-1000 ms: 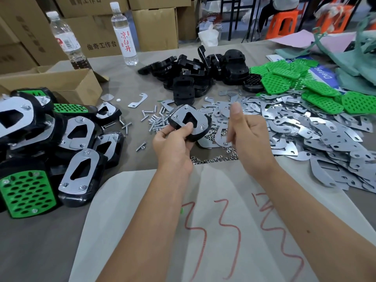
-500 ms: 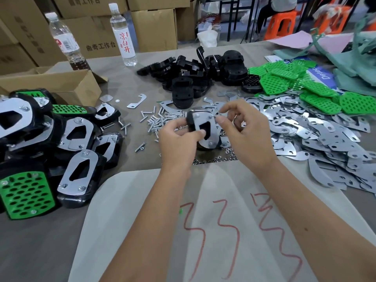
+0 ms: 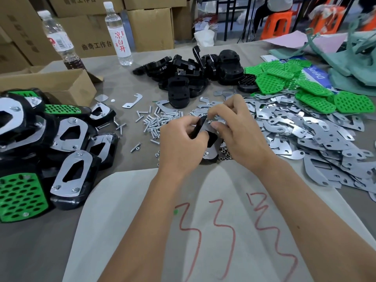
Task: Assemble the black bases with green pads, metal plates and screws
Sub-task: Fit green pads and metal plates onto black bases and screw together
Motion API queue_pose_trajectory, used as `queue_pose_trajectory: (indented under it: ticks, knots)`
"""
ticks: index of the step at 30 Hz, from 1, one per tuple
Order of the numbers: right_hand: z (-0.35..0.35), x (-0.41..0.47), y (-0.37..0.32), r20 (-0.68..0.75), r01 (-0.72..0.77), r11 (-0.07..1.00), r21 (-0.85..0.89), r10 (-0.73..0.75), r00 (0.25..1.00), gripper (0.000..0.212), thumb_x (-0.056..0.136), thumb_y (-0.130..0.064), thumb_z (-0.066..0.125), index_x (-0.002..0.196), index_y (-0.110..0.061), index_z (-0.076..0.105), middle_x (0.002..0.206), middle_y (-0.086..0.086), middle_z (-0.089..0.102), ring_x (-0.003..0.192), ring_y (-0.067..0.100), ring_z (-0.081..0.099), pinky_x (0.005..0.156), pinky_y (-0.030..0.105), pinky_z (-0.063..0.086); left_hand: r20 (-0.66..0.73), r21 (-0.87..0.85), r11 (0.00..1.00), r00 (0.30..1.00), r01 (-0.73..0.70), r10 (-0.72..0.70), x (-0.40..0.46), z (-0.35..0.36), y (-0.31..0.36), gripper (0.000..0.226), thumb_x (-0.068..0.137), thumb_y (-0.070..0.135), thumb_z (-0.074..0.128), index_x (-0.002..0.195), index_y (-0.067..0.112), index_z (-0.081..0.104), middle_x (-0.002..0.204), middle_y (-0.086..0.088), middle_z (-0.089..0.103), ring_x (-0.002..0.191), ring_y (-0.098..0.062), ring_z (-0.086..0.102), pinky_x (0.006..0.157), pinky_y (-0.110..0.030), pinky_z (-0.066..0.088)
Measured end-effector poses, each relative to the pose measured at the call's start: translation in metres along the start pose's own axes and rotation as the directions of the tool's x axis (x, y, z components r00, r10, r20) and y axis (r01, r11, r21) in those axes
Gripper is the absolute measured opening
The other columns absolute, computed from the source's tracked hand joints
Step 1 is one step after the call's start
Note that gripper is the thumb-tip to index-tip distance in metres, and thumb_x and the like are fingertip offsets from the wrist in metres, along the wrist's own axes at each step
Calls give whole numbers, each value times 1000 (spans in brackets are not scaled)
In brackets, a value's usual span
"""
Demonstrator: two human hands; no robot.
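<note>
Over the table (image 3: 126, 82), the left hand (image 3: 181, 142) grips a black base (image 3: 198, 127) with a metal plate (image 3: 213, 146) on it, held on edge and mostly hidden behind both hands; the right hand (image 3: 238, 129) has its fingers (image 3: 218, 110) pinched at the top, on something too small to make out

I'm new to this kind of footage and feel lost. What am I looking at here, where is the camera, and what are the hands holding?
No machine here: a person works bare-handed, filmed by a camera on their head looking down. The left hand grips a black base with a metal plate while the right hand pinches something small at its top, too hidden to name. On the table lie loose screws, spare black bases, green pads, a heap of metal plates, and finished pieces at the left.
</note>
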State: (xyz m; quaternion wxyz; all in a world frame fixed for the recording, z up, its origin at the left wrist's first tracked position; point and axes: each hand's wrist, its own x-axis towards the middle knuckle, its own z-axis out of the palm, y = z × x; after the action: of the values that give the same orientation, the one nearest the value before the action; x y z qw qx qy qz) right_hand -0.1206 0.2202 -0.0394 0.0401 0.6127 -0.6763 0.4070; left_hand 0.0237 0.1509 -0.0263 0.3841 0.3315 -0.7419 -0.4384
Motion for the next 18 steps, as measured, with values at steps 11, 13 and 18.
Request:
queue_pose_trajectory:
  ticks: [11, 13, 18]
  knots:
    - [6, -4, -4, -106, -72, 961, 268, 104, 989, 8, 94, -14, 73, 99, -20, 73, 98, -2, 51, 87, 14, 52, 73, 27, 45, 164, -268, 945, 976, 187, -146, 7, -13, -6, 19, 95, 3, 66, 92, 15, 80, 81, 0, 79, 74, -10, 73, 66, -20, 53]
    - [8, -4, -7, -85, -142, 896, 420, 195, 977, 17, 92, -9, 75, 98, -24, 79, 101, 1, 56, 93, 14, 59, 76, 29, 49, 170, -303, 919, 963, 254, -210, 8, -13, -8, 15, 92, 5, 71, 97, 15, 80, 84, -3, 80, 75, -14, 75, 67, -24, 56]
    - [4, -4, -7, -38, -263, 760, 594, 353, 935, 17, 97, -31, 71, 89, -19, 81, 105, 1, 63, 98, 11, 66, 74, 22, 48, 215, -385, 835, 918, 392, -332, 7, -7, -10, 13, 87, 7, 79, 92, 19, 80, 86, -7, 80, 71, -19, 75, 66, -32, 60]
